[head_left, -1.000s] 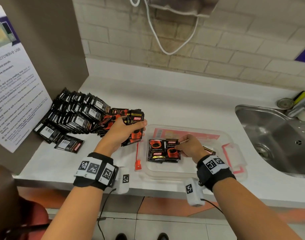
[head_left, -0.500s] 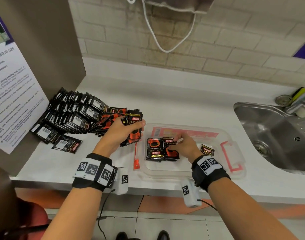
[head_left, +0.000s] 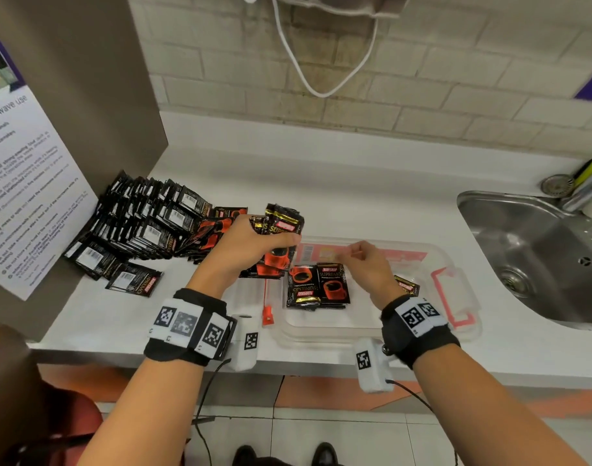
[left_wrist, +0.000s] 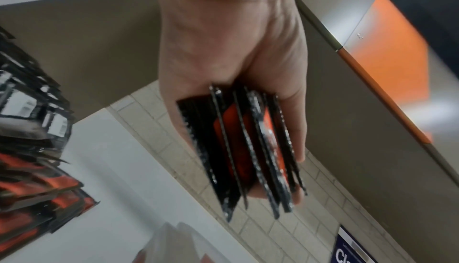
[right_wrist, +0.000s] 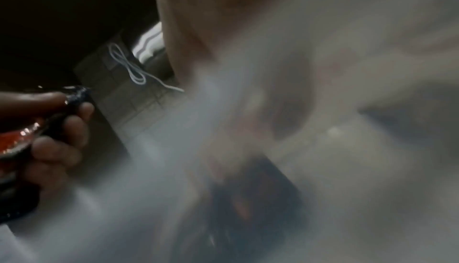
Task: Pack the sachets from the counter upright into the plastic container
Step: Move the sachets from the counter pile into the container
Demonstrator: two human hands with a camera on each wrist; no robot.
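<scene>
Plastic container (head_left: 456, 287) at counter front edge, sachets in container (head_left: 318, 285) lying flat. Right hand (head_left: 372, 267) over container, fingers loosely curled, nothing visibly held. Left hand (head_left: 251, 247) gripping held sachet bundle (head_left: 281, 237) edge-on, just left of container. Loose sachet pile (head_left: 136, 223) farther left on counter (head_left: 355, 196).

The right wrist view is smeared — right hand (head_left: 368, 267) fingers unreadable (its container (head_left: 456, 264) a haze).
</scene>
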